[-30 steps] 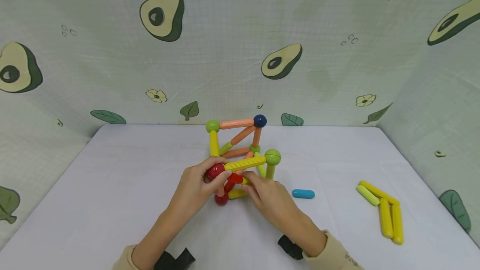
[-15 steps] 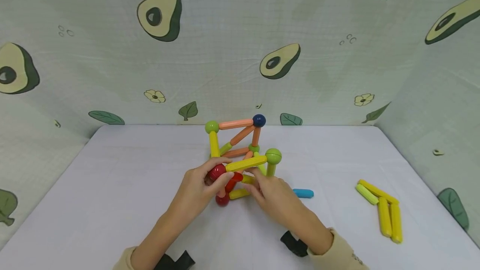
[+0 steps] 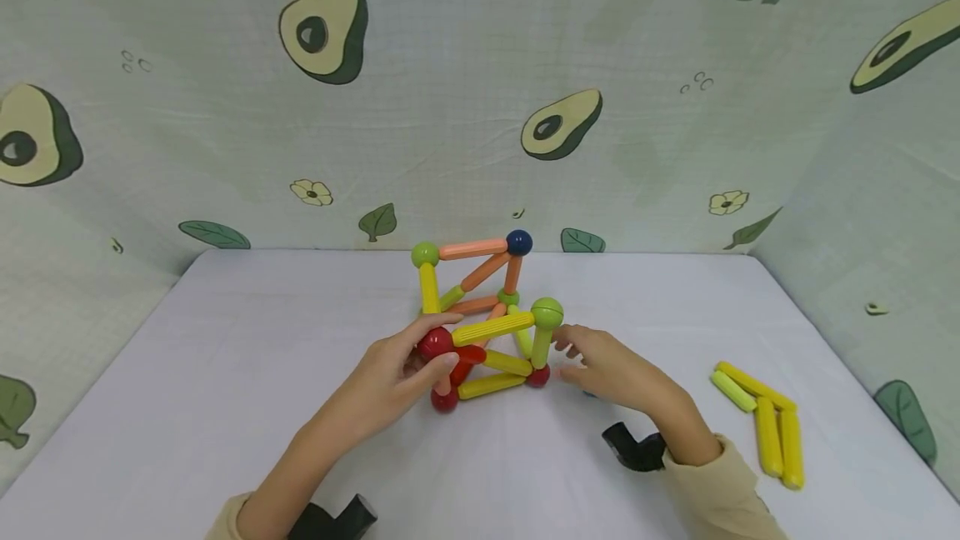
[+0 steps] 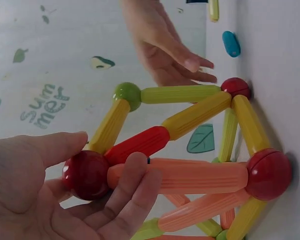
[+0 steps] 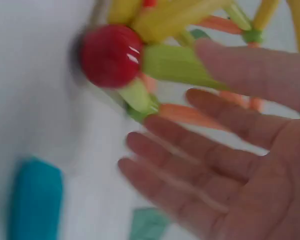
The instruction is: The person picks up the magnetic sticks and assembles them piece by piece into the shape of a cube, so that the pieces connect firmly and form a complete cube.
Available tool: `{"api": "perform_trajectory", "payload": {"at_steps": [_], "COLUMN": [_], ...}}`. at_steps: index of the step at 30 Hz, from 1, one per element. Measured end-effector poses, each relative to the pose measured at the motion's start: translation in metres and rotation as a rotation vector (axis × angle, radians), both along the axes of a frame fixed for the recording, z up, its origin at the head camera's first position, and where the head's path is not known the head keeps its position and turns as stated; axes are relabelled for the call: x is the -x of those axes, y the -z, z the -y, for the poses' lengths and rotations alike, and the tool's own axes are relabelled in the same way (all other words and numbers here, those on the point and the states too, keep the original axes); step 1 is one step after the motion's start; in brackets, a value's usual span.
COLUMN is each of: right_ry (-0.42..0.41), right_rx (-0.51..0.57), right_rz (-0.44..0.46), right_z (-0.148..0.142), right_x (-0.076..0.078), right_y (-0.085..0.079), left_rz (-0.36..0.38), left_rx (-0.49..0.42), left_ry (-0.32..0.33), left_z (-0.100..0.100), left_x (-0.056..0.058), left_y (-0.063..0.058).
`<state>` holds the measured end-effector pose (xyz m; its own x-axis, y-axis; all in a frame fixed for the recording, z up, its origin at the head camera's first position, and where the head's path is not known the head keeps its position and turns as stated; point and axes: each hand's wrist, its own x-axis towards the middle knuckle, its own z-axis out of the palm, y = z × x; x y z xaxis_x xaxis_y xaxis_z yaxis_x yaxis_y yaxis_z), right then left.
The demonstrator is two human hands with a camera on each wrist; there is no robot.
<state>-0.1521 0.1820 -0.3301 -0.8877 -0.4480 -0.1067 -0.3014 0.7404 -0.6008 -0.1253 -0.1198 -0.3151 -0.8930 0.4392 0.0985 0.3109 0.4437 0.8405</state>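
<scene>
A frame of magnetic rods and balls stands on the white table. My left hand [image 3: 397,367] grips its upper front red ball [image 4: 86,175], with fingers curled around it and over the salmon rod [image 4: 205,176] below. From that ball, a red rod [image 4: 140,145] joined to a yellow rod [image 4: 200,116] slants down to the lower right red ball [image 3: 537,376]. My right hand [image 3: 611,367] holds nothing; its fingers are spread beside the light green upright rod [image 3: 542,348]. A green ball [image 3: 547,312] tops that rod.
A blue rod [image 4: 231,44] lies on the table, mostly hidden under my right hand in the head view. Farther right are several loose rods, among them a yellow rod [image 3: 792,448] and a light green rod [image 3: 733,391]. A printed cloth [image 3: 450,65] hangs behind.
My right hand has let go of the slanting yellow rod and moved right, away from it. That rod now bridges the red rod and the lower right ball. My left hand stays on its ball.
</scene>
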Motion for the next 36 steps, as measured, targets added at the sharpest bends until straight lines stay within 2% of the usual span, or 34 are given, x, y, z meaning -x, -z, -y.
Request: {"api": "perform_trajectory", "payload": {"at_steps": [2,5,8,11,14,17,21,27,31,36], "right_ry": [-0.031,-0.035,-0.03,-0.061,-0.108,-0.124,-0.148,-0.169,-0.216,-0.286], "right_rx": [0.081,0.152,0.149,0.121,0.099,0.089,0.067,0.034,0.003,-0.076], "right_rz": [0.007,0.009,-0.008,-0.016,-0.003,0.031,0.034,0.027,-0.015,-0.107], "right_z": [0.003,0.008,0.01,0.011,0.012,0.016,0.026,0.046,0.056,0.061], "right_x": [0.005,0.01,0.011,0.01,0.006,0.0,-0.009,-0.019,-0.02,-0.009], "right_y": [0.009,0.02,0.024,0.023,0.018,0.014,0.014,0.019,0.036,0.089], "left_rz": [0.017,0.027,0.021,-0.004,-0.051,-0.11,-0.172,-0.195,-0.204,-0.194], "left_rx": [0.003,0.008,0.003,-0.006,-0.006,0.006,0.007,-0.027,-0.062,-0.047], "left_ry": [0.023,0.054,0.072,0.062,0.015,-0.045,-0.119,-0.226,-0.232,-0.228], "left_z": [0.002,0.005,0.008,0.01,0.011,0.011,0.009,0.008,0.01,0.013], "left_x": [0.0,0.0,0.001,0.002,0.004,0.006,0.011,0.02,0.025,0.029], "left_y": [-0.001,-0.003,-0.004,-0.003,-0.002,0.001,0.008,0.017,0.022,0.028]}}
